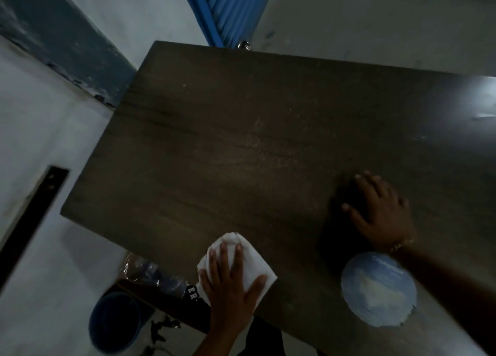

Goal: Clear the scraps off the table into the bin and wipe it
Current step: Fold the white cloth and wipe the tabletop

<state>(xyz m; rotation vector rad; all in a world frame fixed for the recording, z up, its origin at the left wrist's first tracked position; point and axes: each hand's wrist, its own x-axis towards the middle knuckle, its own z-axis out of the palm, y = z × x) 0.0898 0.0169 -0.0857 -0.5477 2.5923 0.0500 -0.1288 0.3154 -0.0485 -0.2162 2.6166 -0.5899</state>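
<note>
The table of dark wood fills the view, with a white cloth lying near its front edge. The left hand presses flat on the cloth with straight, spread fingers. The right hand rests open on bare wood, near a round blue-white patch; a blue bin stands on the floor below.

- Dim and underexposed, with a bluish cast throughout.
- White glare on the dark wood-grain bench near its far right edge.
- Soft blur overall; wide-angle distortion bends the edges.
</note>
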